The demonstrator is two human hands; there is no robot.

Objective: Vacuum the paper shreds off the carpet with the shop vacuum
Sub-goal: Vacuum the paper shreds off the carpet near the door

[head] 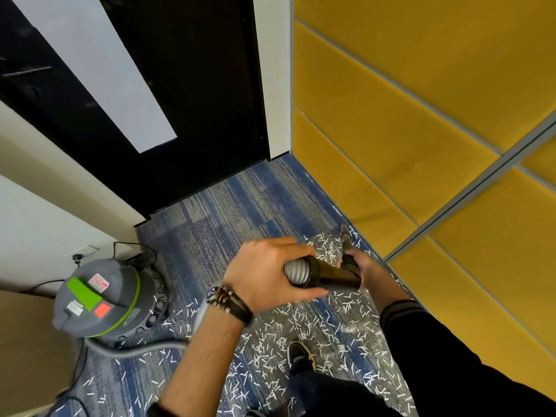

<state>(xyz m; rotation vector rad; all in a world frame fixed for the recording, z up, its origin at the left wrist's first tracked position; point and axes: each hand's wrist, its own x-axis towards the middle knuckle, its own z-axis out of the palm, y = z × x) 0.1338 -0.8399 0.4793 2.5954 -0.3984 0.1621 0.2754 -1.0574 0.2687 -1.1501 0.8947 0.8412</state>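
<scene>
White paper shreds (304,332) lie scattered over the blue striped carpet (228,212), thickest around my feet and along the yellow wall. My left hand (267,273) grips the grey ribbed hose (296,270) where it meets the black cuff (328,273). My right hand (362,267) holds the black wand (349,260) just past that cuff. The wand's nozzle tip (345,234) points down at the shreds near the wall base. The grey shop vacuum (99,299) with a green band stands on the carpet to my left, and its hose (135,350) loops across the floor.
A black door (186,100) with a pale panel closes the far end. Yellow wall panels (421,130) run along the right. A white wall with a power outlet (85,251) and the vacuum's cord is on the left. My shoe (301,355) stands among the shreds.
</scene>
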